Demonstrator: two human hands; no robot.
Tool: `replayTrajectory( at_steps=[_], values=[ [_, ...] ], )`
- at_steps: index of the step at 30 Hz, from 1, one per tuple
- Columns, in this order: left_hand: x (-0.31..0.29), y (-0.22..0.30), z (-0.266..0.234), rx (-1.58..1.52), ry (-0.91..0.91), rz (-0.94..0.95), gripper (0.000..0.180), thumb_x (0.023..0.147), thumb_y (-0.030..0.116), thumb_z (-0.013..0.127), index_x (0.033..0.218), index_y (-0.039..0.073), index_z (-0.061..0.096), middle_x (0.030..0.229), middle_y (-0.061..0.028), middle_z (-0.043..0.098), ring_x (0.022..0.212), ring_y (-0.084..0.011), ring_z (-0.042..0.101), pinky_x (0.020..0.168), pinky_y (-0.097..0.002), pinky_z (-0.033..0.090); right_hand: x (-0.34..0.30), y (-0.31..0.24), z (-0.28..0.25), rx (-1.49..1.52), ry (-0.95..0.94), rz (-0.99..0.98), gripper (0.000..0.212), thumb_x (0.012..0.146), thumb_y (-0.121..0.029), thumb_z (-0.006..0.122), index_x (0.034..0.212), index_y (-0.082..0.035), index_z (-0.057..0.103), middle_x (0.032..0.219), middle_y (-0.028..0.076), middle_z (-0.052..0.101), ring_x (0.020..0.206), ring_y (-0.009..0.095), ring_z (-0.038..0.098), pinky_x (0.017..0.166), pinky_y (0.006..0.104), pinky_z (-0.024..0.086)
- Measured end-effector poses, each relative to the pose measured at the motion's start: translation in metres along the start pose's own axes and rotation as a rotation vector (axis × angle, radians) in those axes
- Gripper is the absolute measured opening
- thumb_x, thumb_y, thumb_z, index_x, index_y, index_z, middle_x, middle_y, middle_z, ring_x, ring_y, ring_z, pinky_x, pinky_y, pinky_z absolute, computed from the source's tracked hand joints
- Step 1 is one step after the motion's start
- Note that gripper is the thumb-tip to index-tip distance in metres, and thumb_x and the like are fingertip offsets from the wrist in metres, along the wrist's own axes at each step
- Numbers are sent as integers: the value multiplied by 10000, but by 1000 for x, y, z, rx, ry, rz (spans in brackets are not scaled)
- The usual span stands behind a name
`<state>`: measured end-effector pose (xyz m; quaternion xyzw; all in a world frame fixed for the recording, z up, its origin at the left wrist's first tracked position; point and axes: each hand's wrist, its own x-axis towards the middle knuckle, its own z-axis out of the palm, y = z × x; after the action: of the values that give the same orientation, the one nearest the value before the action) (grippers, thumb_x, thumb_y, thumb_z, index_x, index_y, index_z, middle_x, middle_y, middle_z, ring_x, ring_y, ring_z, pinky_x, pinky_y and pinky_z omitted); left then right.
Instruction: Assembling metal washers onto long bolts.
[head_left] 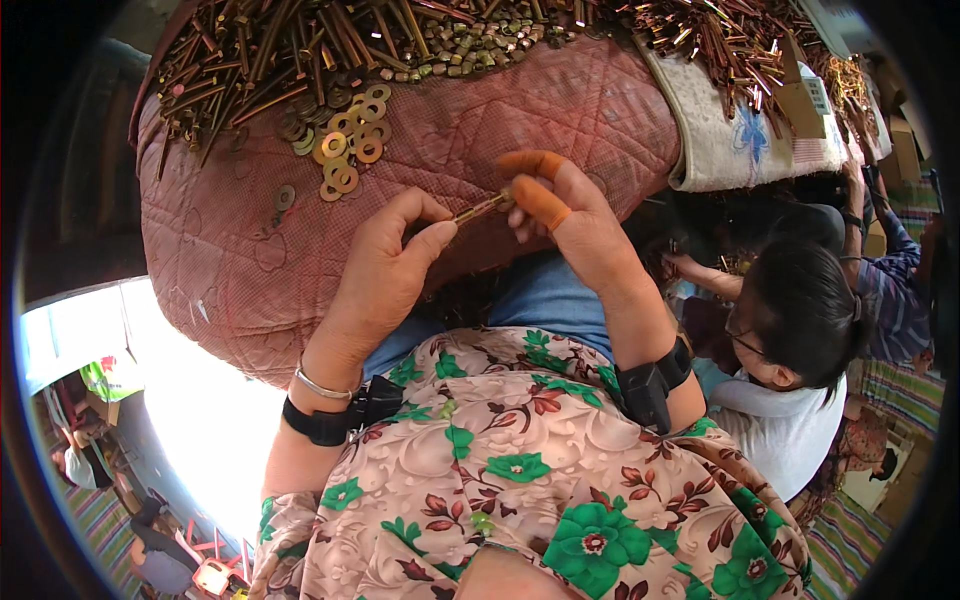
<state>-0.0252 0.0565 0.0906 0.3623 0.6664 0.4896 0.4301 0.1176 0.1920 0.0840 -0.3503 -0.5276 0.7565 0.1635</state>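
A thin brass-coloured bolt (pixel 478 211) is stretched between my two hands above the near edge of the quilted cloth. My left hand (pixel 392 250) pinches its left end between thumb and fingers. On the right end, my right hand (pixel 560 205) closes its thumb and fingers, with orange finger covers on two of the digits. A small piece sits at that end, but the fingers partly hide it. Beyond my left hand lies a cluster of flat yellow washers (pixel 345 145). Small metal nuts (pixel 470 50) are heaped farther back, beside a pile of long bolts (pixel 270 50).
A padded reddish quilt (pixel 420 130) covers the work surface. To the right, a pale cloth (pixel 700 110) carries another bolt pile (pixel 715 45) and a cardboard piece (pixel 803 100). A co-worker (pixel 790 330) sits close on my right. One loose washer (pixel 285 196) lies at the left.
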Motion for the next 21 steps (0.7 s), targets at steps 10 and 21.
replayTrajectory(
  at_steps=[10,21],
  values=[
    [-2,7,-2,-67,-51,-150,77,880,112,542,874,36,530,772,45,483,698,-23,408,596,-167,344,0,8,1,-33,-42,-74,182,880,-199,580,920,-24,558,718,-21,530,635,48,453,543,197,358],
    [-1,-15,8,1,0,42,119,839,122,573,838,8,538,689,-52,549,639,-112,497,601,-269,421,2,16,-6,-265,-35,-77,148,874,-163,594,890,-15,583,646,-38,476,564,41,418,508,193,340]
  ],
)
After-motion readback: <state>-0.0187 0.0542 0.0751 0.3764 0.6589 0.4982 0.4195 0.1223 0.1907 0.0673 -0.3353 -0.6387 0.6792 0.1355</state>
